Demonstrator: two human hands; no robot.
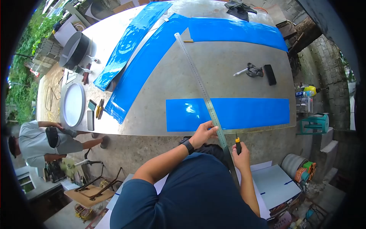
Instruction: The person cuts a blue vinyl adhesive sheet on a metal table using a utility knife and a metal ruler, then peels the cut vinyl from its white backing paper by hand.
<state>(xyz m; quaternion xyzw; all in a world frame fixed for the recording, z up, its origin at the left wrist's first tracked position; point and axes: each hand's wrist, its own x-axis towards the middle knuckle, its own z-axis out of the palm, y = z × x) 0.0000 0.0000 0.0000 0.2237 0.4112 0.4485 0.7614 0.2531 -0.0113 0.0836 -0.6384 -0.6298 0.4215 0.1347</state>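
My left hand point(204, 134), with a dark watch at the wrist, is closed around a long metal ruler point(202, 86). The ruler slants from the table's front edge over the blue strip point(248, 113) toward the back. In my right hand point(241, 157) is a thin-tipped tool point(238, 144) with a black and yellow handle, its tip pointing up and away from me. That hand is just right of the ruler, in front of the table edge. The blue strip lies flat along the near side of the grey metal table point(152, 95).
More blue-covered strips point(236, 29) lie at the back and left. On the table are a black phone point(270, 74), a white pen point(240, 72), pliers point(100, 108) and a round white tray point(74, 104). Another person point(49, 139) stands at left; a teal stool point(314, 124) is at right.
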